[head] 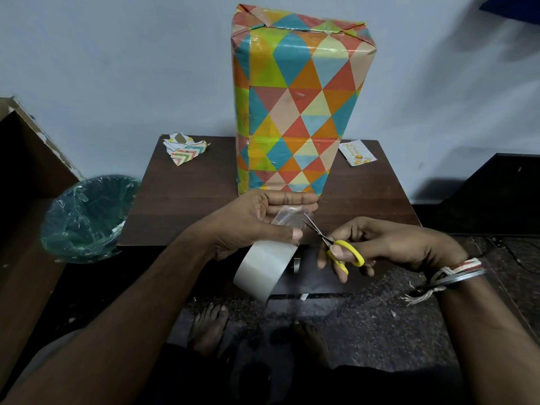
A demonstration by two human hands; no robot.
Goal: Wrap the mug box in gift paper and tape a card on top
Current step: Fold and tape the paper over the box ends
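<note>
Standing upright at the centre of the frame, the wrapped mug box [295,106] is being carried by the dark desk [190,200], close to the wall. Below it, a strip of clear tape [287,219] is being pinched between thumb and fingers of the left grip [257,220] — the tape roll [263,270] is hanging beneath the palm. Yellow-handled scissors [342,249] are being held by the right grip [380,244], fingers curled through the loops, blades slightly parted and pointing at the strip. The card [356,153] is lying on the desk just right of the box — a crumpled paper scrap [184,152] is lying at its left.
</note>
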